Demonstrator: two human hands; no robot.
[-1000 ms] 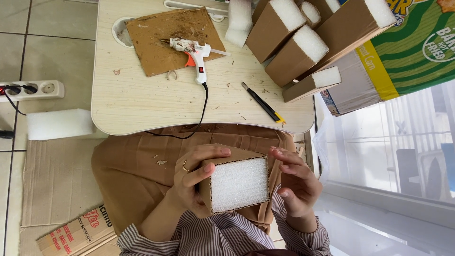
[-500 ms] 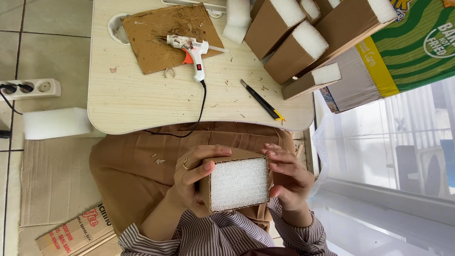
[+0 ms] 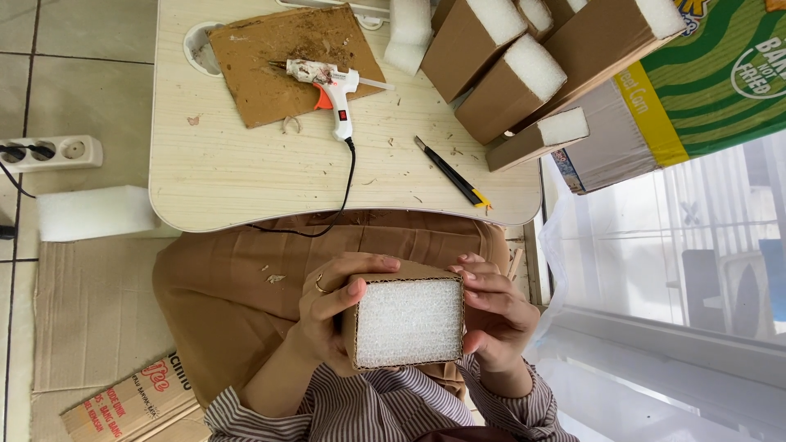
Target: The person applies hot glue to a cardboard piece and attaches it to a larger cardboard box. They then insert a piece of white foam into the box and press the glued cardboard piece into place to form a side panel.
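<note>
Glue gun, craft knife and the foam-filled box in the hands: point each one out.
glue gun [image 3: 334, 88], head view, on its white body above the orange trigger.
craft knife [image 3: 450, 173], head view, on the middle of its black handle.
foam-filled box [image 3: 408, 322], head view, on the white foam face.

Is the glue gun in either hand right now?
No, the glue gun lies on the table; both hands hold the foam-filled cardboard block.

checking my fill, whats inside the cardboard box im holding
White foam fills the open end of the cardboard box, flush with its rim. Left hand and right hand grip its sides. The cardboard hides anything deeper inside.
</note>
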